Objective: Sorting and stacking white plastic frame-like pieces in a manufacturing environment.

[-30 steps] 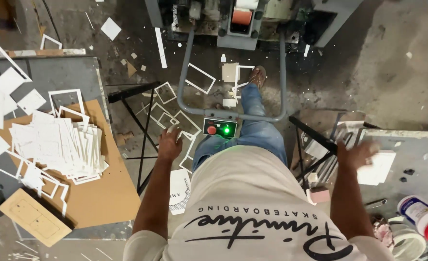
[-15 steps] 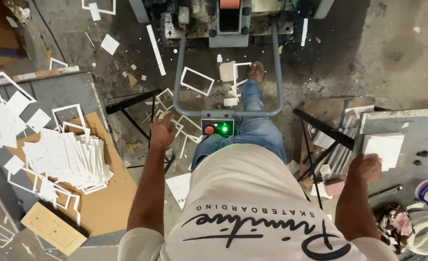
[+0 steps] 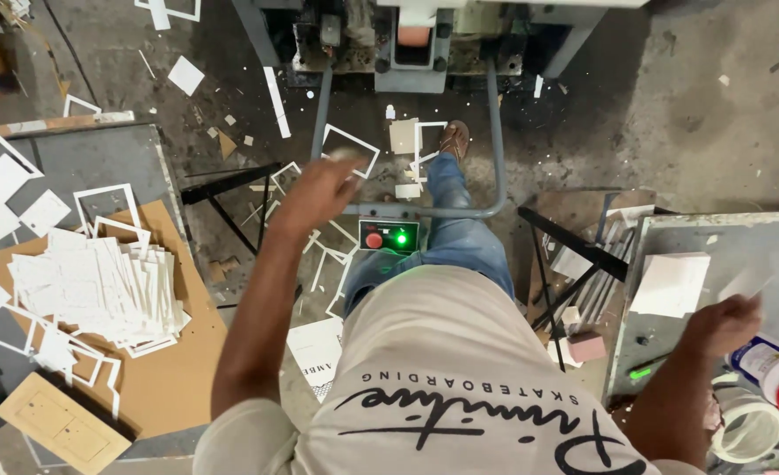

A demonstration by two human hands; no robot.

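Since the earlier frame we had raised our left hand (image 3: 315,195) from beside the control box (image 3: 388,237) to a point above it, and our right hand (image 3: 722,324) had shifted outward over the right bench (image 3: 715,230). The left hand was blurred; we could not tell whether its fingers were spread or curled, and it held nothing visible. The right hand's fingers were curled loosely, next to a white card sheet (image 3: 671,283) lying flat on that bench; whether they gripped anything we could not tell. We judged two risks: our foot (image 3: 454,138) rested near the press base (image 3: 416,48), so an unintended actuation could occur, and the loose white offcuts (image 3: 351,151) on the floor could cause a slip. The control box carried a round red button and a lit green lamp. A white container with a red lid (image 3: 776,371) stood at the right edge. A fanned stack of white cards (image 3: 99,290) lay on brown board on the left bench (image 3: 82,163).
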